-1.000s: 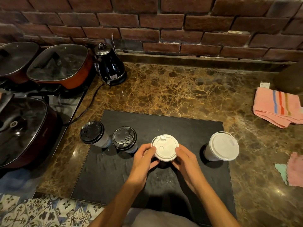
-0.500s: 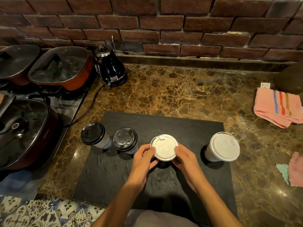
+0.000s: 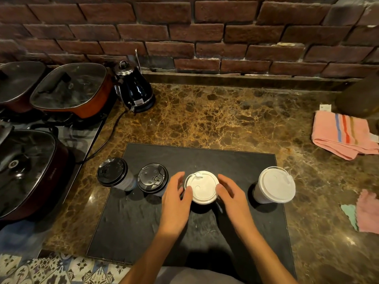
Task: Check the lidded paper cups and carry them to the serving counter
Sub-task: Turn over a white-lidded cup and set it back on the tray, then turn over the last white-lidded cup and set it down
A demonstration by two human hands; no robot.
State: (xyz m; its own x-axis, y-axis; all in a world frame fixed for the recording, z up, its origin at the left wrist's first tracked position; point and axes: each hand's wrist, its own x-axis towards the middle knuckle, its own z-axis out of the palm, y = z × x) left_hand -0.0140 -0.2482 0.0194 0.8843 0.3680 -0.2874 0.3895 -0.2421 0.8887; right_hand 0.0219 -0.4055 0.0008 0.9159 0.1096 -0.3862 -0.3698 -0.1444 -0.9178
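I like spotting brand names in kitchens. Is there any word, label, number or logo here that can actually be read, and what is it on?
No text can be read with certainty.
Dark red pot: faint lettering on its side, too blurred to read.
Inner black cup lid: small embossed marks, too small to read.
Outer black cup lid: moulded marks, illegible.
White tag behind the striped pink towel: any print is too small.
Kettle: a pale base label, unreadable.

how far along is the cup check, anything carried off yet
Nothing looks carried off: all four lidded cups stand on or beside the black mat. In hand: left hand and right hand flank the middle white-lidded cup, fingers relaxed. Left: the other white-lidded cup, two black-lidded cups, and carrying.
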